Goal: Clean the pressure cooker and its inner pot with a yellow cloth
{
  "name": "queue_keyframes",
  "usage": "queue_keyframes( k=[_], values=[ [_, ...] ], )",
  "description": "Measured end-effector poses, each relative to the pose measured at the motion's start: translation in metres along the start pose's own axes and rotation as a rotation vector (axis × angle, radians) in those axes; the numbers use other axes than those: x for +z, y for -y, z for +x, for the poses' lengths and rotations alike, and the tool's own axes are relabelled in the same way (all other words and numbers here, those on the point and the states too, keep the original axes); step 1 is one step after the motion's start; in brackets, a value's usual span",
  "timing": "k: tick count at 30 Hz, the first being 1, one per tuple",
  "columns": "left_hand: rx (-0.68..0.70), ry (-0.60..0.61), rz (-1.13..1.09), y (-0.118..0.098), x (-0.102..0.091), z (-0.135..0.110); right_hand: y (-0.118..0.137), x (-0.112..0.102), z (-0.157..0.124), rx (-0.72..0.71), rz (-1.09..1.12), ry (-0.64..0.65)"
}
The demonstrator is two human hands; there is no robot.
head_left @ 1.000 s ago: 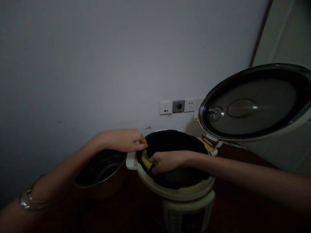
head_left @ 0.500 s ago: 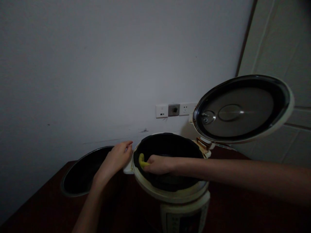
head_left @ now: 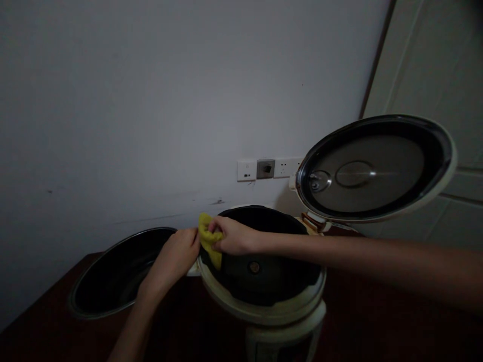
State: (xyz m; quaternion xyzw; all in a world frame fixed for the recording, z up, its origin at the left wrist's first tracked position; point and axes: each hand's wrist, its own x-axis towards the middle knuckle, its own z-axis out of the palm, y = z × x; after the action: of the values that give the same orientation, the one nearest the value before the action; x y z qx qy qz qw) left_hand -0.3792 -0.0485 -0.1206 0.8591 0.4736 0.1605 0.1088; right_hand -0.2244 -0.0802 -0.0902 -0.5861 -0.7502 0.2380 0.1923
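Note:
A cream rice cooker [head_left: 264, 311] stands on a dark wooden table with its lid [head_left: 373, 168] swung up to the right. Its dark inside shows a round centre plate. My right hand [head_left: 234, 236] pinches a yellow cloth [head_left: 208, 244] at the cooker's left rim, lifted half out of the opening. My left hand [head_left: 177, 259] rests against the cooker's left handle, fingers curled, touching the cloth's edge.
A dark metal inner pot [head_left: 113, 274] sits on the table [head_left: 377, 327] left of the cooker. Wall sockets [head_left: 264, 168] are behind it on the white wall. A pale door stands at the right.
My right hand has drawn the yellow cloth up from inside the cooker to its left rim. My left hand stays at the handle. The view has shifted slightly.

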Motion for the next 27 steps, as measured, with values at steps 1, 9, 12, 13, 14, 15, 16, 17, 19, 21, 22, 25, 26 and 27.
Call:
queue_keyframes(
  k=[1, 9, 12, 13, 14, 15, 16, 17, 19, 21, 22, 25, 26, 27],
  values=[
    [-0.009, -0.011, 0.010, 0.000, 0.001, 0.000, -0.001, -0.001, 0.002, -0.070, -0.106, -0.016],
    [0.044, -0.054, 0.068, -0.001, 0.001, -0.002, -0.009, -0.017, 0.007, -0.496, -0.801, -0.011],
    [0.035, -0.048, 0.066, -0.001, 0.001, -0.003, -0.022, -0.028, 0.013, -0.524, -1.042, 0.043],
    [0.033, -0.047, 0.064, -0.001, 0.001, -0.004, -0.027, -0.032, 0.015, -0.502, -1.106, 0.059],
    [0.036, -0.045, 0.063, -0.001, 0.001, -0.004, -0.033, -0.037, 0.016, -0.470, -1.161, 0.076],
    [0.040, -0.043, 0.064, 0.000, 0.001, -0.004, -0.039, -0.042, 0.016, -0.428, -1.212, 0.094],
    [0.045, -0.044, 0.062, 0.000, 0.002, -0.004, -0.044, -0.046, 0.016, -0.378, -1.258, 0.115],
    [0.046, -0.046, 0.056, 0.001, 0.002, -0.004, -0.049, -0.051, 0.013, -0.327, -1.300, 0.138],
    [0.043, -0.054, 0.041, 0.002, 0.002, -0.004, -0.056, -0.057, 0.004, -0.232, -1.363, 0.198],
    [0.039, -0.058, 0.025, 0.003, 0.003, -0.004, -0.058, -0.060, -0.008, -0.135, -1.382, 0.269],
    [0.042, -0.058, 0.021, 0.003, 0.003, -0.004, -0.057, -0.061, -0.014, -0.079, -1.374, 0.311],
    [0.057, -0.061, 0.015, 0.003, 0.003, -0.005, -0.054, -0.057, -0.029, 0.174, -1.276, 0.513],
    [0.059, -0.062, 0.019, 0.003, 0.003, -0.005, -0.054, -0.055, -0.032, 0.274, -1.214, 0.599],
    [0.060, -0.061, 0.025, 0.003, 0.003, -0.005, -0.056, -0.053, -0.034, 0.367, -1.143, 0.671]
  ],
)
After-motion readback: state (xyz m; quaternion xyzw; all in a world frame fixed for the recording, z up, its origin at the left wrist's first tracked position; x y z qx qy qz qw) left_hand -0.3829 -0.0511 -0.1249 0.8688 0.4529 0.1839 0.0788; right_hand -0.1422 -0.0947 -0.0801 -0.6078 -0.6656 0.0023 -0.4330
